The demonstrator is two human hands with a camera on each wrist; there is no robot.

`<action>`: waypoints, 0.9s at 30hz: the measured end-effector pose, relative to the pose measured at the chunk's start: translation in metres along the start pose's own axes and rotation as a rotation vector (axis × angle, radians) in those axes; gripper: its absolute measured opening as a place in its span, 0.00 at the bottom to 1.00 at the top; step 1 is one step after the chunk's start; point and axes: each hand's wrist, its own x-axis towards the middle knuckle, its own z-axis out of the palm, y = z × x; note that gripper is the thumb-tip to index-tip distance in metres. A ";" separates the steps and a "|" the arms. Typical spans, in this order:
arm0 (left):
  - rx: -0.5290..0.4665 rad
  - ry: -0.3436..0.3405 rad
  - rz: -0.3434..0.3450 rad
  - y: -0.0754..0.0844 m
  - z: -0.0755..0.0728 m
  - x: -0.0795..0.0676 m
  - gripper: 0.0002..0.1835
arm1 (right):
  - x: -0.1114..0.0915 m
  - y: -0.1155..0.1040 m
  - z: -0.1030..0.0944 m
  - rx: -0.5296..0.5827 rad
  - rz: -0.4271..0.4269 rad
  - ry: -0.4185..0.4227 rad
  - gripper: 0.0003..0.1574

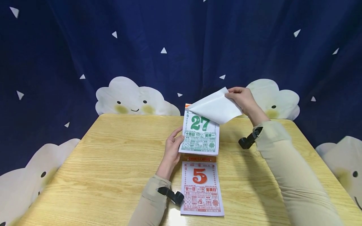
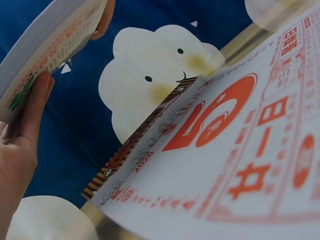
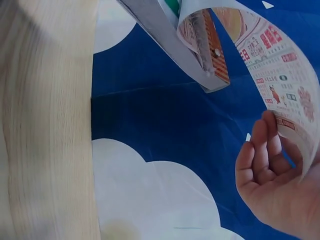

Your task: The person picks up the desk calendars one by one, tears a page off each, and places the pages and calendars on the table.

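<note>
My left hand (image 1: 171,150) grips the lower left edge of a tear-off calendar (image 1: 199,141) with a green 27, raised above the table. Its thumb lies on the front; in the left wrist view the fingers (image 2: 34,112) rest on the printed back. Up at the right, my right hand (image 1: 244,99) pinches a loose corner of the top page (image 1: 216,108). That page is peeled diagonally, its blank white back toward the head camera, and still meets the pad near the upper left. Its curled printed face (image 3: 287,75) shows in the right wrist view.
A second calendar (image 1: 200,179) with a red 5 lies below the held one, near my left forearm. Both are over a wooden table (image 1: 127,157). Behind hangs a dark blue curtain (image 1: 181,31) with white clouds and triangles. Each wrist wears a black camera (image 1: 250,139).
</note>
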 end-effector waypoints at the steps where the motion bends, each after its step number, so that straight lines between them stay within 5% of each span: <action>1: 0.005 0.000 0.000 0.000 0.000 0.000 0.24 | 0.000 0.000 -0.001 -0.017 -0.007 -0.004 0.22; 6: 0.029 0.025 -0.010 0.000 0.000 0.001 0.24 | -0.003 -0.004 -0.003 -0.081 -0.045 -0.017 0.25; 12: 0.063 0.083 -0.010 -0.001 0.000 0.000 0.24 | -0.008 -0.008 0.000 -0.092 -0.067 -0.059 0.16; 19: 0.056 0.186 0.018 -0.003 -0.002 0.003 0.24 | -0.005 -0.006 0.002 0.011 -0.046 -0.079 0.09; 27: 0.005 0.157 0.031 -0.002 -0.001 0.001 0.22 | -0.001 -0.003 -0.002 0.082 0.025 -0.041 0.08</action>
